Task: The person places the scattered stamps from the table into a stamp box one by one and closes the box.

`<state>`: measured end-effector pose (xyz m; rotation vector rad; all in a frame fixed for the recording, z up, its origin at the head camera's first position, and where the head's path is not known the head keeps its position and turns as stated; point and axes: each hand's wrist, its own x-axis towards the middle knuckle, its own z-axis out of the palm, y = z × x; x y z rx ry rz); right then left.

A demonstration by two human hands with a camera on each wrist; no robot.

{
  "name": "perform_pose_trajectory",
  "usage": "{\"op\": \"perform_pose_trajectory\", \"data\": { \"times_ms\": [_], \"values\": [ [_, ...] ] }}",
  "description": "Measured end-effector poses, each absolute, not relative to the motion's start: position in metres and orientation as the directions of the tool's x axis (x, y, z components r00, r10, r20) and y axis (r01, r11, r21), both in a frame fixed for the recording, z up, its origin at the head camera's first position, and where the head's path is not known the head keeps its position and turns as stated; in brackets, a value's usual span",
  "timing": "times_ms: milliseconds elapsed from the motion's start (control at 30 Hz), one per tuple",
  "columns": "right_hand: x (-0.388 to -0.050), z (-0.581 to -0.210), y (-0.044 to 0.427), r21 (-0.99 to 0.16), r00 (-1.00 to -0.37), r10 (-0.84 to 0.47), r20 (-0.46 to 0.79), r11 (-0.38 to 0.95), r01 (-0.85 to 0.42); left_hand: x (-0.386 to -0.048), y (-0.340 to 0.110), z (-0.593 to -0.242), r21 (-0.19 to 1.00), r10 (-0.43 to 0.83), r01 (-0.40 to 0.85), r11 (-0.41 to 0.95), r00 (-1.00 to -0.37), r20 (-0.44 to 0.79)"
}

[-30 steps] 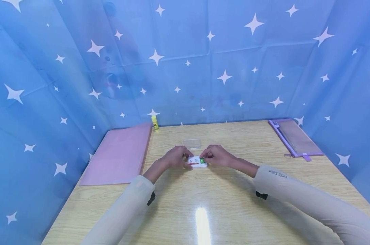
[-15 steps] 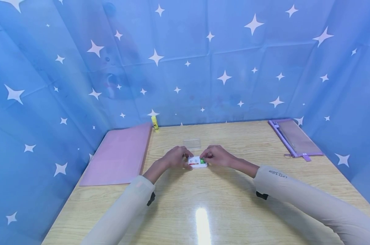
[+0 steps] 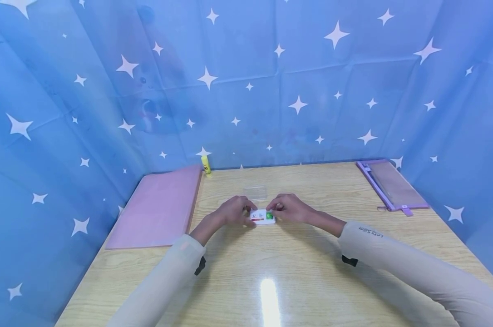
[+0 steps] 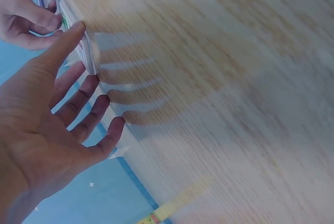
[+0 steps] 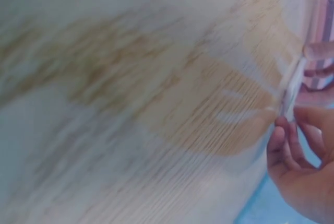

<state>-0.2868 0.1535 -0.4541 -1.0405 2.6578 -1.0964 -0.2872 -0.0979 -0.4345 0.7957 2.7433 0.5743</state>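
A small, flat white rectangular piece with a printed label, a red strip and a green patch lies between both hands in the middle of the head view. My left hand holds its left end, thumb on the near edge and fingers at the far edge. In the left wrist view that left hand has its other fingers spread beside the piece, whose side looks thin and layered. With bent fingertips my right hand pinches the right end, partly covering the green patch. The right wrist view shows the right hand's fingertips at that end, blurred.
Just behind the hands lies a clear plastic rectangular cover. A pink folder is at the left, with a yellow glue stick by its far corner. A purple-edged zip pouch lies at the back right. A blue starry curtain borders the wooden table.
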Motion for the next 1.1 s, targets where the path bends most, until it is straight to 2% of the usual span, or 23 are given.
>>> {"op": "perform_pose_trajectory", "data": {
  "times_ms": [400, 733, 1100],
  "values": [
    [-0.291, -0.458, 0.157, -0.651, -0.762, -0.623, 0.179, 0.506, -0.567, -0.289, -0.098, -0.444, 0.371, 0.573, 0.506, 0.779, -0.814, -0.092],
    [-0.3, -0.448, 0.158, -0.624, -0.781, -0.589, 0.208, 0.535, -0.569, -0.288, -0.105, -0.431, 0.453, 0.547, 0.463, 0.762, -0.834, -0.067],
    [-0.317, -0.456, 0.168, -0.617, -0.811, -0.553, 0.191, 0.575, -0.537, -0.309, -0.116, -0.435, 0.461, 0.49, 0.424, 0.78, -0.871, -0.027]
  ]
}}
